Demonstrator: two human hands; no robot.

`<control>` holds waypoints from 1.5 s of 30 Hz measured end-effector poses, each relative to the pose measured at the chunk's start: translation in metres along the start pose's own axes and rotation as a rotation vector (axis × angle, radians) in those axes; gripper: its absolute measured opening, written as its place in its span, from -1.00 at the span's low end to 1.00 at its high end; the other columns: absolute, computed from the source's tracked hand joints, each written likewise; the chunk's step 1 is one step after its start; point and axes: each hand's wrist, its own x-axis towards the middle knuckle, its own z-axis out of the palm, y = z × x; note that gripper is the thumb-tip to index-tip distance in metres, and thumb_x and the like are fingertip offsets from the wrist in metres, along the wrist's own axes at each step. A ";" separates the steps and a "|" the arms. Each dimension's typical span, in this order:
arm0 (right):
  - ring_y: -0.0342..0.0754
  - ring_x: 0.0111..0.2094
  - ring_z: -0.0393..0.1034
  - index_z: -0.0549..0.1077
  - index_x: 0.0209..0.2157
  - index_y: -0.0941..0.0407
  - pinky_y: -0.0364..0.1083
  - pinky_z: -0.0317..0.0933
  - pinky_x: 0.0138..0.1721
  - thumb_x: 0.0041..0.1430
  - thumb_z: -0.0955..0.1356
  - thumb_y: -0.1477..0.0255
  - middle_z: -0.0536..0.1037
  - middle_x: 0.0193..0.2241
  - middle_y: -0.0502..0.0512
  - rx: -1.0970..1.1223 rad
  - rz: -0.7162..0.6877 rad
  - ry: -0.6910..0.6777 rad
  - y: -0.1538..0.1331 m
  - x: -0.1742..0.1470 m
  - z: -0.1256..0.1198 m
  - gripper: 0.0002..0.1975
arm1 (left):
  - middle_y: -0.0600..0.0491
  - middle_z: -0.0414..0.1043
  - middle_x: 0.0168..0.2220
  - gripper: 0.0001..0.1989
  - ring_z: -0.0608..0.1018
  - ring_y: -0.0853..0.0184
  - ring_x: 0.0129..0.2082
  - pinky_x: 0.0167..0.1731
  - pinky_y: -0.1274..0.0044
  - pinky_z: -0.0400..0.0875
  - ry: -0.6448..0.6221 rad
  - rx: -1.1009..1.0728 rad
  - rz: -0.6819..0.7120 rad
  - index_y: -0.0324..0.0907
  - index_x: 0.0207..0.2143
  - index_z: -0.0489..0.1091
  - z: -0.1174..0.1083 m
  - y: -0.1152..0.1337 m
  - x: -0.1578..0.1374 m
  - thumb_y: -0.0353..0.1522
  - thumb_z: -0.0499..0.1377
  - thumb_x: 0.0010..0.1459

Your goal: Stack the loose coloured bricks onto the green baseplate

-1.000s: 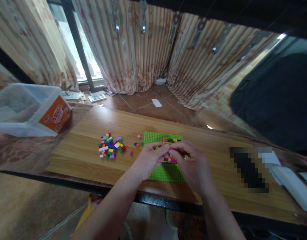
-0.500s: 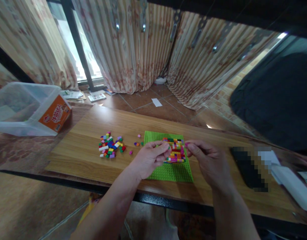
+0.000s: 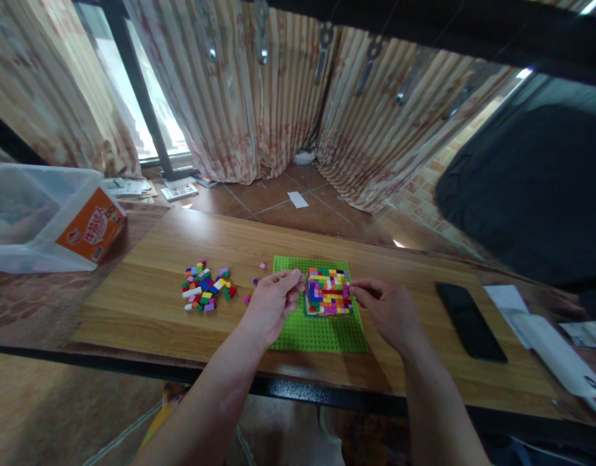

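Note:
A block of many-coloured toy bricks [image 3: 329, 292] stands on a green studded baseplate [image 3: 317, 336]. My right hand [image 3: 392, 314] is at the block's right side, thumb and finger pinched on a small magenta brick at its edge. To the left of the block, my left hand [image 3: 268, 307] hovers over the baseplate with thumb and forefinger pressed together. Whatever those fingers hold is too small to make out. A few loose bricks lie by the baseplate's left edge, among them a pink brick [image 3: 263, 266] and a magenta brick [image 3: 246, 299].
A pile of loose bricks [image 3: 208, 285] lies on the left of the wooden tabletop [image 3: 147, 310]. Beyond it stands a clear plastic bin [image 3: 40, 259] with an orange label. On the right are a black phone [image 3: 471, 322], papers and a white object [image 3: 557, 356].
My left hand has drawn back leftward from over the block, uncovering its top. My right hand has brought the magenta brick in to the block's right edge. The view has shifted slightly.

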 end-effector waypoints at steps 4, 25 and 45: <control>0.02 -0.37 0.51 0.61 -0.35 0.10 -0.03 0.30 -0.30 0.06 0.38 0.25 0.65 -0.42 0.08 0.073 0.042 -0.001 0.006 0.002 0.004 -0.76 | 0.09 0.36 -0.54 -0.76 0.23 0.62 -0.65 -0.70 0.75 -0.02 0.003 0.005 0.004 -0.32 -0.48 0.42 0.000 0.000 -0.001 -0.34 0.37 -0.09; -0.08 -0.53 0.49 0.57 -0.35 0.19 -0.08 0.43 -0.45 -0.12 0.48 0.18 0.62 -0.49 0.12 0.440 0.155 0.018 0.005 0.005 0.011 -0.63 | 0.10 0.35 -0.54 -0.74 0.21 0.63 -0.66 -0.72 0.73 -0.09 -0.013 0.010 0.005 -0.31 -0.51 0.39 0.000 -0.001 -0.001 -0.32 0.38 -0.09; 0.03 -0.40 0.49 0.56 -0.25 0.13 -0.04 0.25 -0.33 0.24 0.21 0.19 0.64 -0.39 0.17 -0.154 -0.095 0.089 0.008 0.001 0.021 -0.60 | 0.10 0.35 -0.55 -0.74 0.22 0.62 -0.66 -0.71 0.73 -0.08 -0.010 0.003 0.001 -0.30 -0.52 0.37 0.002 -0.002 -0.002 -0.32 0.36 -0.05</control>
